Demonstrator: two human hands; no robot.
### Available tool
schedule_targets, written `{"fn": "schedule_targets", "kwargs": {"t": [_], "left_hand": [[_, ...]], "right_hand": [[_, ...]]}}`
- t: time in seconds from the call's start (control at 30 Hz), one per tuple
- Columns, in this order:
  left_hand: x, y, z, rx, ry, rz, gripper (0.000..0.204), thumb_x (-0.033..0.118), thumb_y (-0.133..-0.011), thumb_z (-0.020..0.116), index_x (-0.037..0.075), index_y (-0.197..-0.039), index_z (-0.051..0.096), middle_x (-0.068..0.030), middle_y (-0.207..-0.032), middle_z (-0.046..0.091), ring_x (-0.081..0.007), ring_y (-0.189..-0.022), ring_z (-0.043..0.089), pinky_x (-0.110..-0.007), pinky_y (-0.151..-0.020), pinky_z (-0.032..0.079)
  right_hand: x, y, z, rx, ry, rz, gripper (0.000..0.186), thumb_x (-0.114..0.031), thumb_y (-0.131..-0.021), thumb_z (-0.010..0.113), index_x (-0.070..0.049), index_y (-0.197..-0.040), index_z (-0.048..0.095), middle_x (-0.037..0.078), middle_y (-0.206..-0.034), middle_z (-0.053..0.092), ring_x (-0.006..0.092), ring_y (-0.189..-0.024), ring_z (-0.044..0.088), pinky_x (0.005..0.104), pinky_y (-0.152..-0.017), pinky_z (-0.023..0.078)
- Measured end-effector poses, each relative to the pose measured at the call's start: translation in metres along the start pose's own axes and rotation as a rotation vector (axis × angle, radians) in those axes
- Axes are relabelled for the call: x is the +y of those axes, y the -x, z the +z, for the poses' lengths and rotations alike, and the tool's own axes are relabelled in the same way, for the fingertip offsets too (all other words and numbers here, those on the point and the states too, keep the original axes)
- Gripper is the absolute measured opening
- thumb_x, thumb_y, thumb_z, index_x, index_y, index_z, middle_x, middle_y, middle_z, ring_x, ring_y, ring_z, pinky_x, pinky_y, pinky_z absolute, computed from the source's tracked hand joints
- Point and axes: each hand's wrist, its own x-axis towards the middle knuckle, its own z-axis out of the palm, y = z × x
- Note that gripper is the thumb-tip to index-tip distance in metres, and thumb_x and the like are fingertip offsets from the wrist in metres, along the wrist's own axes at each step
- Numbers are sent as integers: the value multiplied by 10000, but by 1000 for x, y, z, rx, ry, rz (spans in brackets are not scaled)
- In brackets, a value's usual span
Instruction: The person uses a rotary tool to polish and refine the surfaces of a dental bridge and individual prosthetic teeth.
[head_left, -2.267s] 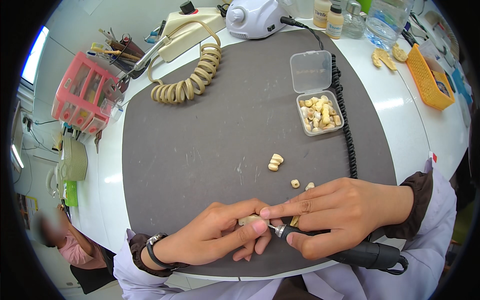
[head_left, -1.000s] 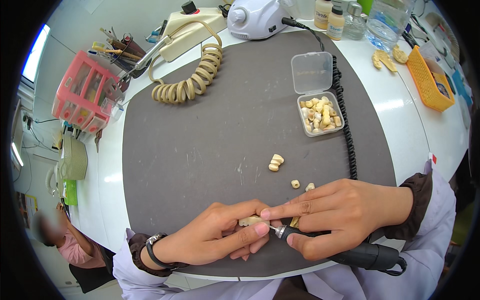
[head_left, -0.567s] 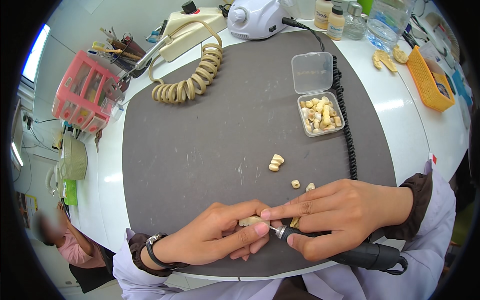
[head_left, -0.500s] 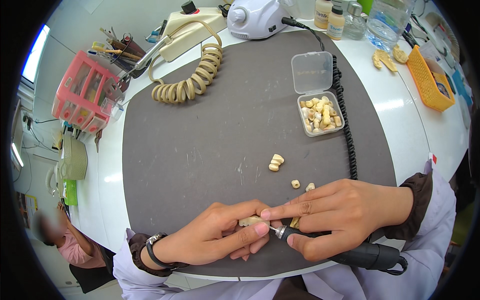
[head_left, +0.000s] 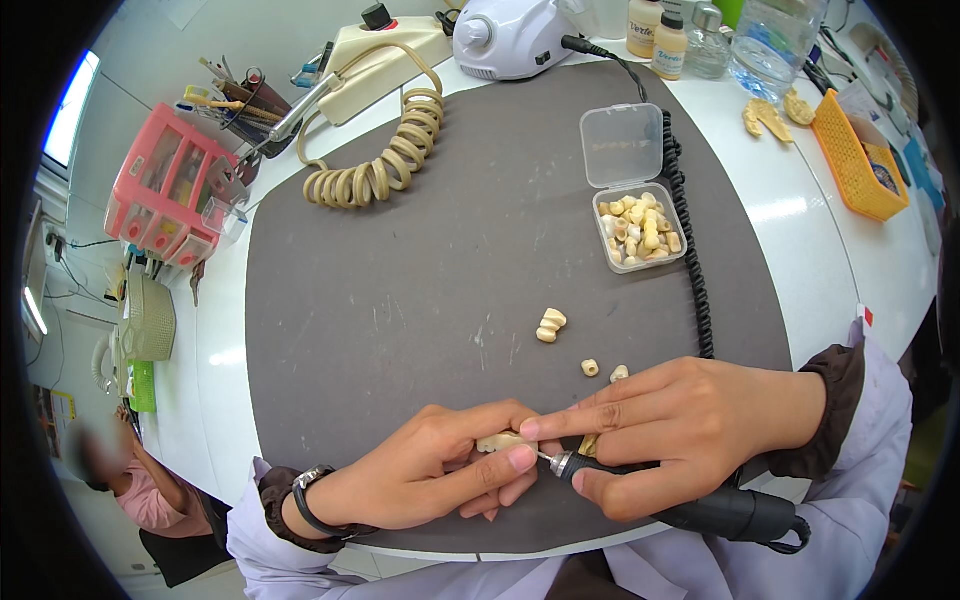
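A white bench (head_left: 850,250) is covered across its middle by a large dark grey mat (head_left: 420,300); at the far edge of the mat a white motor unit (head_left: 510,35) is set, with a black coiled cord (head_left: 690,260) run down the mat's right side, and a beige coiled hose (head_left: 375,165) is laid at the upper left; a pink rack (head_left: 165,195) is seen off the mat to the left and an orange basket (head_left: 865,160) to the right; a clear plastic box (head_left: 640,225), lid thrown back, is filled with small cream tooth-shaped pieces; near the bottom edge of the mat the left hand (head_left: 420,480) is curled shut, thumb and fingers pinched on a small cream dental piece (head_left: 500,441), held just above the mat; the right hand (head_left: 680,430) is wrapped tightly round a black handpiece (head_left: 700,505), its forefinger stretched onto the piece, and the tool's thin tip is brought against the piece beside the left thumb; a cream double piece (head_left: 549,325) is left loose on the mat beyond the hands; two smaller single pieces (head_left: 590,368) are lain just beside the right fingers
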Motion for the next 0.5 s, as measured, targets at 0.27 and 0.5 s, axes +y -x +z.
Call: {"fn": "schedule_targets", "kwargs": {"t": [0.27, 0.5], "left_hand": [[1, 0, 0, -1, 1, -3, 271, 241, -1082, 460, 18, -1195, 568, -3, -715, 580, -55, -574, 523, -220, -516, 427], [1, 0, 0, -4, 18, -8, 280, 240, -1082, 459, 17, -1209, 570, -4, -714, 576, -58, -575, 520, -223, -518, 427]], "right_hand": [[-1, 1, 2, 27, 3, 6, 122, -132, -853, 644, -139, -950, 570, 25, -677, 480, 222, -1071, 702, 309, -715, 591], [-1, -1, -1, 3, -6, 9, 108, -137, -863, 640, -134, -943, 567, 27, -669, 476, 226, -1068, 703, 314, -719, 593]]}}
